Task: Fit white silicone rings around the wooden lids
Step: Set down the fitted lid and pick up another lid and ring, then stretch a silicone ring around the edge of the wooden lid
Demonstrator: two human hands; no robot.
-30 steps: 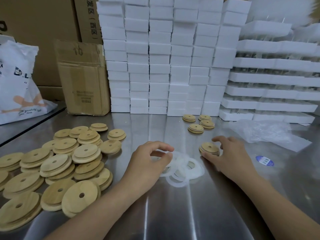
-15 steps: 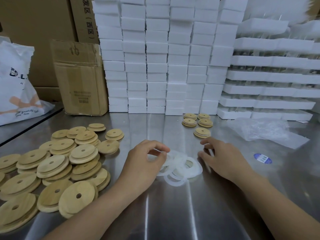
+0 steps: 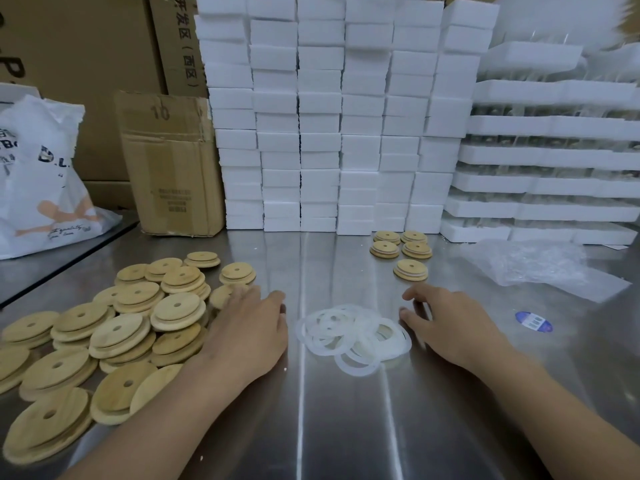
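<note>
A packing workshop — stacked foam blocks (image 3: 332,116), cardboard cartons (image 3: 169,161), steel table (image 3: 346,427).

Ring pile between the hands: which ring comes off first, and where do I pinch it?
Take the nearest ring, the one jutting out of the ring pile toward the person. Pinch its near arc, coming down from above on the near side. That arc lies flat on bare table with nothing on it, while its far arc looks tucked among the other rings.

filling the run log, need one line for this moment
left hand open at lid pile | right hand open, empty | rings heaped between
</note>
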